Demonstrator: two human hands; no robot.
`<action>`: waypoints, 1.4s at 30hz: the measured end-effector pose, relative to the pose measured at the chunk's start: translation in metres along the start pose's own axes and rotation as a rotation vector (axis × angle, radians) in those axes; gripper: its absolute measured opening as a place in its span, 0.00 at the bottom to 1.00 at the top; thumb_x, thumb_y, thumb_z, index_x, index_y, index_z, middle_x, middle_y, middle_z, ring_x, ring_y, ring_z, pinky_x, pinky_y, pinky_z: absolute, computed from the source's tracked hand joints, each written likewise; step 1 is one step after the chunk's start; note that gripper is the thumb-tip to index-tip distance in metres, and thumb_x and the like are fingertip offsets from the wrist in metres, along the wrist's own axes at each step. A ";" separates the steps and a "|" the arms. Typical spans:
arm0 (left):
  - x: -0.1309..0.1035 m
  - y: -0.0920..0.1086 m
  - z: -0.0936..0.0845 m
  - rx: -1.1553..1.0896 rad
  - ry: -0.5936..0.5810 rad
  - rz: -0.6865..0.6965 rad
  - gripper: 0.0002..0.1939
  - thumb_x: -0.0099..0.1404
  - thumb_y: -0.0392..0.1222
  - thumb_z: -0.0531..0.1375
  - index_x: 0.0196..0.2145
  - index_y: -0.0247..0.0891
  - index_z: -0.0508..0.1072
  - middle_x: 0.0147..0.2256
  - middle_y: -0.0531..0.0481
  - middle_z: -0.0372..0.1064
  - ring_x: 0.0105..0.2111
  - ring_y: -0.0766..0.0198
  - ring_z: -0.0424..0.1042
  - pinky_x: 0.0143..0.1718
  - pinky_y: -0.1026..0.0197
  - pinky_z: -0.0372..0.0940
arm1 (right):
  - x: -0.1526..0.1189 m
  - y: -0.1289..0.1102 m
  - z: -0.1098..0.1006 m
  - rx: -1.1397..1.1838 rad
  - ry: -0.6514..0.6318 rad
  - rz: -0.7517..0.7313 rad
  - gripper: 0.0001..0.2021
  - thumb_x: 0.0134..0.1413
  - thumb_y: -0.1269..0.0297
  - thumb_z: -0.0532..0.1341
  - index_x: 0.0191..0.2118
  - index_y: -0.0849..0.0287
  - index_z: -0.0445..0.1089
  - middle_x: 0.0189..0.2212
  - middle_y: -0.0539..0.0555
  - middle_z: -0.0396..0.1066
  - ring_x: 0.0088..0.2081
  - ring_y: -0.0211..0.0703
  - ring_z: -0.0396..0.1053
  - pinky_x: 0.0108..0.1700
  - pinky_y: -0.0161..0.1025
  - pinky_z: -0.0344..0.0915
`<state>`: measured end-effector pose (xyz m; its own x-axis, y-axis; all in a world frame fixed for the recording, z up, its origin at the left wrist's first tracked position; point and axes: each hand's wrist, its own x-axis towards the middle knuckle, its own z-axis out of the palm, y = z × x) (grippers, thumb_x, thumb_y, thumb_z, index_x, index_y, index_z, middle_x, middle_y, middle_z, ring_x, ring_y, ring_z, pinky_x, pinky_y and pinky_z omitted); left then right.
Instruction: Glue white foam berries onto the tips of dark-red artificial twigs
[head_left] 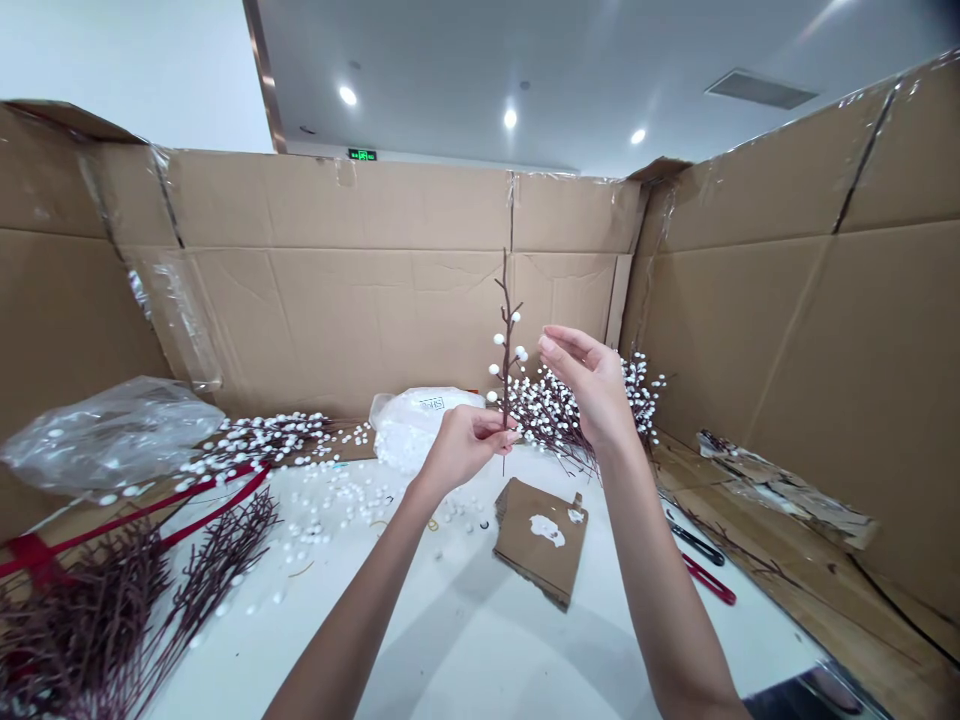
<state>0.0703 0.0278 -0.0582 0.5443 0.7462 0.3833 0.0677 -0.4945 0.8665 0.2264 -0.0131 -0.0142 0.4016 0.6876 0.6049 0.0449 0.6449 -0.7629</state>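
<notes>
My left hand (471, 440) pinches the lower stem of a brown artificial twig (505, 375) and holds it upright above the table. Several white berries sit along the twig's lower and middle part, while its top tips are bare. Just right of the twig, my right hand (589, 375) is raised with thumb and fingertips pressed together, apart from the twig. What those fingertips hold, if anything, is too small to make out. Below the hands lies a piece of cardboard (525, 545) with a white patch of glue-like stuff (547, 530).
Loose white berries (360, 490) are scattered across the white table (450, 640). Berry branches (551, 410) are heaped behind my right hand, bare twigs (82, 610) at left. A white bag (420, 420), a plastic bag (112, 430), a red-handled tool (709, 578) and cardboard walls (337, 300) surround the area.
</notes>
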 end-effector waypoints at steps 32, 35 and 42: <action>-0.001 -0.006 0.006 0.082 -0.205 0.093 0.08 0.50 0.41 0.64 0.17 0.36 0.73 0.21 0.49 0.70 0.23 0.62 0.70 0.25 0.61 0.64 | -0.002 -0.001 0.004 -0.011 -0.056 -0.243 0.08 0.48 0.63 0.64 0.23 0.58 0.67 0.25 0.49 0.69 0.28 0.34 0.69 0.33 0.35 0.65; -0.002 -0.009 -0.003 0.054 -0.211 0.090 0.07 0.50 0.42 0.65 0.27 0.37 0.78 0.29 0.48 0.74 0.29 0.61 0.73 0.31 0.61 0.66 | -0.002 -0.002 0.003 -0.038 -0.038 -0.246 0.09 0.49 0.62 0.63 0.23 0.57 0.66 0.27 0.49 0.69 0.30 0.35 0.70 0.35 0.36 0.66; -0.021 -0.084 -0.043 0.301 -0.035 -0.207 0.18 0.52 0.49 0.61 0.37 0.35 0.76 0.40 0.42 0.74 0.34 0.60 0.74 0.33 0.61 0.67 | 0.006 0.006 -0.005 -0.087 -0.022 -0.299 0.11 0.52 0.56 0.61 0.26 0.57 0.65 0.28 0.50 0.69 0.32 0.37 0.71 0.37 0.38 0.68</action>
<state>0.0176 0.0732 -0.1256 0.5207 0.8314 0.1939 0.4201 -0.4473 0.7896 0.2332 -0.0067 -0.0162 0.3387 0.4794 0.8096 0.2364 0.7895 -0.5663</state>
